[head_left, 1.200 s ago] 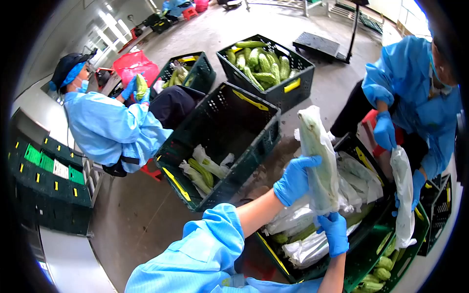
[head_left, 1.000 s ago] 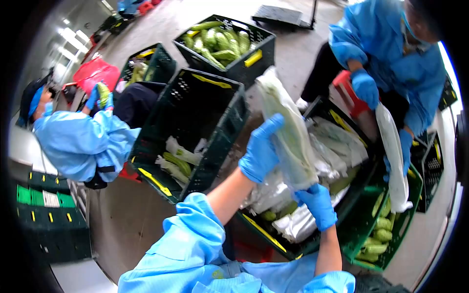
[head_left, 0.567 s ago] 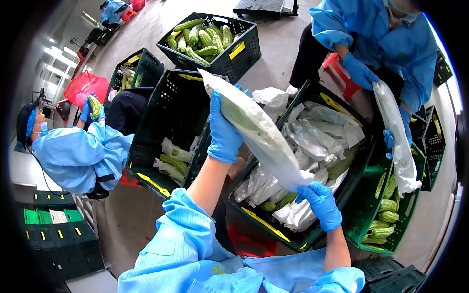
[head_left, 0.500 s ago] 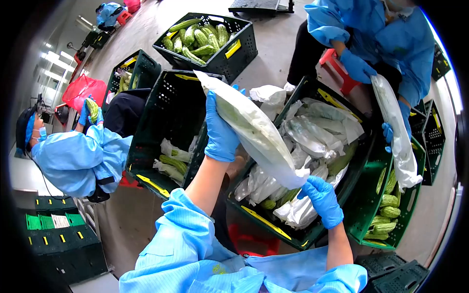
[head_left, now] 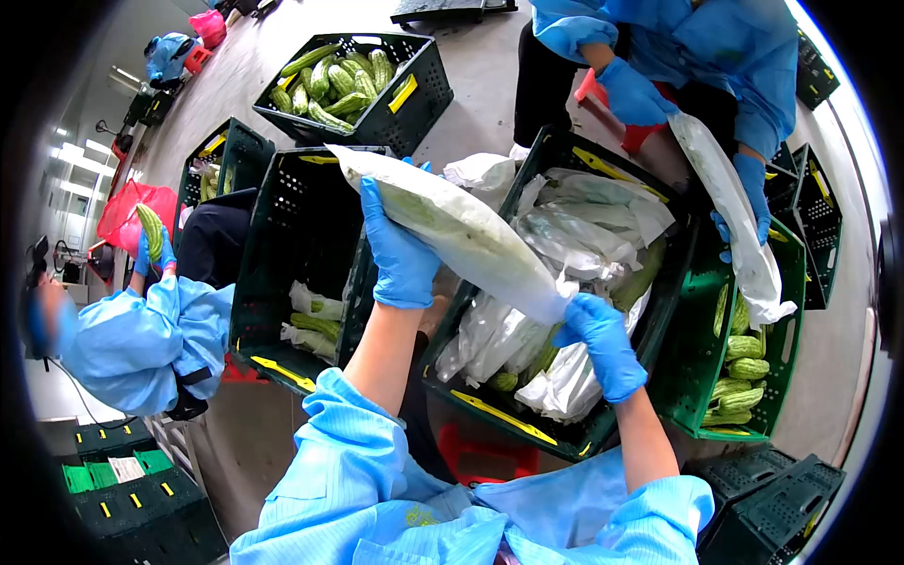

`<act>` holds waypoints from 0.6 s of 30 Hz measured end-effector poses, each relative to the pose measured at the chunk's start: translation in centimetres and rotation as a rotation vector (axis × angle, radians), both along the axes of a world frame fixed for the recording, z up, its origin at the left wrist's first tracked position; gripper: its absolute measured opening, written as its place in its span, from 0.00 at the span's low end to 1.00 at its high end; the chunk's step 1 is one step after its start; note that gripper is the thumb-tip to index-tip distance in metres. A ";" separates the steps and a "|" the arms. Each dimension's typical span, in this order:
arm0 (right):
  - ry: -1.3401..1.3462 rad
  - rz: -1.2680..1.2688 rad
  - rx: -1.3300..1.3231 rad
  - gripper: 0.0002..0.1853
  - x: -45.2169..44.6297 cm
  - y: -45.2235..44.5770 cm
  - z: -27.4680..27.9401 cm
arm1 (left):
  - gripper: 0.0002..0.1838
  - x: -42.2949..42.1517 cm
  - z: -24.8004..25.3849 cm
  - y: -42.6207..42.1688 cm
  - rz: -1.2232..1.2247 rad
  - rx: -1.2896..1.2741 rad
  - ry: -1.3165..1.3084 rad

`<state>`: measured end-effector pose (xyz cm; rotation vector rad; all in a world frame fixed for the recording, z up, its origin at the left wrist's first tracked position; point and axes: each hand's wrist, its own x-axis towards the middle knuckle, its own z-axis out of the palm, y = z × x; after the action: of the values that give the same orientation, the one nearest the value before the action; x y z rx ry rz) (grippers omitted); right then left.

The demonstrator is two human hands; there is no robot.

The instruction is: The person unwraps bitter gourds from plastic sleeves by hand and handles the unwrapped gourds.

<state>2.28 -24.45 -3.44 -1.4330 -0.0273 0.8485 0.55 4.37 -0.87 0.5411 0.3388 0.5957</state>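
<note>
A long green vegetable in a white wrapper (head_left: 461, 231) slants across the middle of the head view. Around its upper left part my left hand (head_left: 397, 250), in a blue glove, is closed. My right hand (head_left: 603, 347), also gloved, pinches the wrapper at the lower right end. Beneath them stands a dark crate (head_left: 504, 414) of wrapped vegetables, some green skin showing. To the left, another dark crate (head_left: 254, 273) holds a few partly wrapped vegetables at its near end.
A co-worker (head_left: 744, 56) at the upper right holds a wrapped vegetable (head_left: 730, 207) above a green crate (head_left: 786, 377). Another co-worker (head_left: 141, 339) at the left holds a bare green vegetable (head_left: 151, 232). A crate of green vegetables (head_left: 405, 118) stands at the back; stacked crates (head_left: 772, 499) lie lower right.
The wrapped vegetable has gone from nearly upright to slanting, its top tipped left. My left hand has moved left with it. The view has shifted, and the left co-worker's vegetable is raised.
</note>
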 end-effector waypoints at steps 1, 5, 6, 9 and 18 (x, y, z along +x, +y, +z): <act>0.045 0.050 -0.029 0.16 -0.3 0.5 -0.4 | 0.41 0.2 0.6 -0.3 -0.001 0.020 -0.013; 0.103 0.103 0.169 0.25 -0.2 1.8 0.4 | 0.42 0.2 1.5 -1.3 -0.095 0.003 -0.096; 0.075 0.101 0.239 0.28 -0.3 2.0 0.8 | 0.42 0.2 1.5 -1.6 -0.087 0.002 -0.102; 0.119 0.188 0.369 0.38 -0.6 2.6 0.8 | 0.42 -0.4 2.7 -2.4 -0.047 0.089 -0.044; 0.041 0.296 0.620 0.35 -3.8 2.8 -2.3 | 0.48 -7.7 12.5 -10.0 -0.173 0.529 -0.105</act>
<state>-1.51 -21.66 -5.77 -0.8348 -0.4442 1.0003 -7.20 -5.59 11.66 1.0321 0.0268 0.5423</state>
